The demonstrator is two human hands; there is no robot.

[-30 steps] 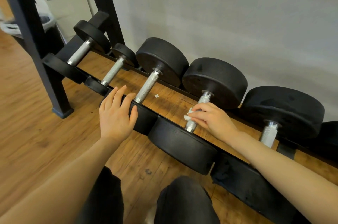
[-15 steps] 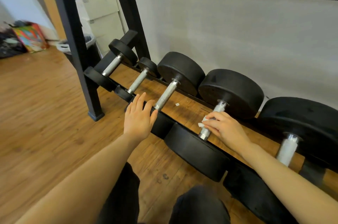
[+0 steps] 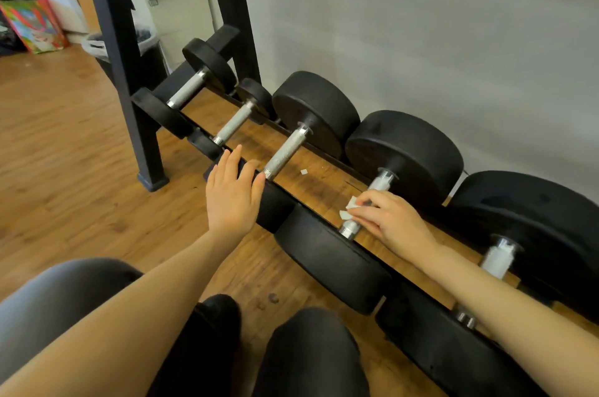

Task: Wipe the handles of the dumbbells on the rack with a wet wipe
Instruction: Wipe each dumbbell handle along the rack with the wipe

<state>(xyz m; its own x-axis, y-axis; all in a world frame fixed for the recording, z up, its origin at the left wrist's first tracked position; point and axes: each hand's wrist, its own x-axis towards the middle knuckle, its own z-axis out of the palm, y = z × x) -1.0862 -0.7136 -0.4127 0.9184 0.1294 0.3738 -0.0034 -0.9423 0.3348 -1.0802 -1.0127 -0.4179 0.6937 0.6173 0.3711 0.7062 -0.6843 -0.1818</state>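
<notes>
Several black dumbbells with silver knurled handles lie side by side on the low rack (image 3: 327,153). My right hand (image 3: 389,221) wraps a white wet wipe (image 3: 348,209) around the handle of the fourth dumbbell (image 3: 382,181), fingers curled over the bar. My left hand (image 3: 231,192) lies flat with straight fingers on the front head of the third dumbbell (image 3: 275,205), beside its handle (image 3: 287,152). Two smaller dumbbells' handles (image 3: 187,89) (image 3: 234,122) lie further left. Another handle (image 3: 497,259) shows to the right of my right arm.
The rack's black upright post (image 3: 120,50) stands at the left on the wooden floor. A grey wall runs behind the rack. A small white scrap (image 3: 303,171) lies on the floor under the rack. My dark-trousered knees (image 3: 311,351) are at the bottom. A colourful bag (image 3: 32,24) sits far left.
The view has shifted, showing more floor and the rack post. Both hands stay on the same dumbbells; the right hand still holds the wipe on the handle, slightly further along it.
</notes>
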